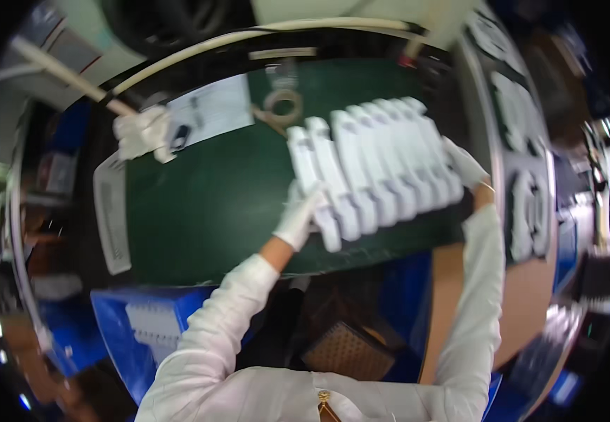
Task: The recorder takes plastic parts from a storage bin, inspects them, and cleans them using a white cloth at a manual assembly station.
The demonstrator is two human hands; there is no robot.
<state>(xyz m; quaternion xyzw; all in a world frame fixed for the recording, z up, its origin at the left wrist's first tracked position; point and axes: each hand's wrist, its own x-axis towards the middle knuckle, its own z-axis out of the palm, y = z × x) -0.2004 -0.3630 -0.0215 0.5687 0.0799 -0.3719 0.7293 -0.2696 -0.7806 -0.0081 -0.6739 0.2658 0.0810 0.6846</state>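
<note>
Several long white plastic parts (389, 158) with notched ends stand side by side in a row over the right half of the green table. The leftmost ones fan slightly apart from the rest. My left hand (299, 216), in a white glove, is closed round the near end of the leftmost part, its thumb on top. At the row's opposite end my right hand (465, 165), also gloved, is pressed against the outermost part; its fingertips are partly hidden. Motion blurs the parts and the gloves.
On the green table (199, 211) lie a paper sheet (217, 105), a tape roll (282, 107) and a crumpled white cloth (143, 132). A white tray (111, 218) stands at the left edge. More white parts lie on a rack (530, 204) at right. Blue bins (118, 330) stand below.
</note>
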